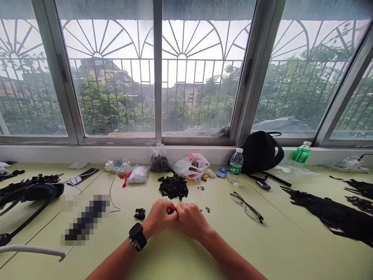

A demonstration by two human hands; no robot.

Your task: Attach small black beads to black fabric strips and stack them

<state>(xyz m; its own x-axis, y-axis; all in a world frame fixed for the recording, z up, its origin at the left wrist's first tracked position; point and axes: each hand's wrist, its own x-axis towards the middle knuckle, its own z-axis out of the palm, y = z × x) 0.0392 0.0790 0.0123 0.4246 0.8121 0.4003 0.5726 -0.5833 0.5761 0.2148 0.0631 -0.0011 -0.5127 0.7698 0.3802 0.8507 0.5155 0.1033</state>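
My left hand [159,216], with a black watch [137,235] and a beaded bracelet at its wrist, is closed in a pinch. A small black piece [171,212] shows between its thumb and fingers, mostly hidden. My right hand [192,220] presses its closed fingertips against the same spot, so the two hands touch. Just beyond them lies a heap of black fabric pieces [174,186]. A few more black scraps [140,213] lie left of my left hand. Small dark round fasteners [207,209] are scattered to the right, and more dark fasteners [201,188] lie farther back.
Eyeglasses [247,206] lie at right, below a water bottle [235,165] and a black bag [260,151]. Plastic bags [192,166] line the window side. Black strips [332,214] spread far right. A white cable [112,190] and headphones [46,190] are at left.
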